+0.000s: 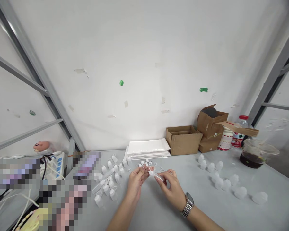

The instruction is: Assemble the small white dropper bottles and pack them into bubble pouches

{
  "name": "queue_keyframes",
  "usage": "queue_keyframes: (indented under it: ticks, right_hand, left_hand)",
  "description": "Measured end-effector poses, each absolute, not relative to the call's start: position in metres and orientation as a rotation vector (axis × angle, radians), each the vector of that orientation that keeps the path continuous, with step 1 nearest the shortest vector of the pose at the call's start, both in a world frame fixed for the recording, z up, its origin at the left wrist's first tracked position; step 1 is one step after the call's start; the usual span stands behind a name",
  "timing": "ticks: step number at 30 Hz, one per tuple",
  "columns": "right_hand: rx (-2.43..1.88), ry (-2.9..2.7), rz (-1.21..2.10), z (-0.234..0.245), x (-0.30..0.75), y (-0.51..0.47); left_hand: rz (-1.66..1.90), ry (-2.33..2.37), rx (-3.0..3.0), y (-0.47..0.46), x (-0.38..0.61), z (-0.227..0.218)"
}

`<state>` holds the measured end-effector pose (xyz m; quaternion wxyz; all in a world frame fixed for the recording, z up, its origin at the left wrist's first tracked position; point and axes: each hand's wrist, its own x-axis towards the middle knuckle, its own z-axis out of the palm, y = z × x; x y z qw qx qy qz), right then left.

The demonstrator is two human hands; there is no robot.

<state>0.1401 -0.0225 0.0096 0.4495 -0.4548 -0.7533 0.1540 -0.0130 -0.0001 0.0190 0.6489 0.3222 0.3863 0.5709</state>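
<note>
In front of me, over the grey table, my two hands meet at the fingertips. My right hand point(172, 186), with a metal watch on its wrist, is closed around a slim translucent plastic tube point(159, 176) with a white pointed end. Fingers of my left hand point(136, 179) pinch a small white plastic piece point(148, 167) against that end; its exact shape is partly hidden. Just beyond the fingers lie several small white caps and loops point(147, 161). Left of my left hand stand several small white bottles point(98, 200) with looped caps, and similar clear tubes point(98, 186) lie among them.
Several translucent plastic pieces point(240, 192) stand at right. White envelopes point(146, 147), a cardboard box point(184, 141) and a brown paper bag point(210, 128) line the wall. A bowl of dark liquid point(251, 160) sits far right. A power strip point(60, 165) and cables are left.
</note>
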Motion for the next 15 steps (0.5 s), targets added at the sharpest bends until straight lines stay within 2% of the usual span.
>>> queue_keyframes:
  ticks: [7,15]
  right_hand:
    - [-1.147,-1.898,0.392,0.003,0.1397,-0.0212]
    - [-1.151,-1.898,0.402,0.002,0.1373,-0.0207]
  left_hand:
    - [1.253,1.002,0.815,-0.0015,-0.0132,0.0216]
    - [1.255,0.921,0.661,0.0004,-0.011,0.0156]
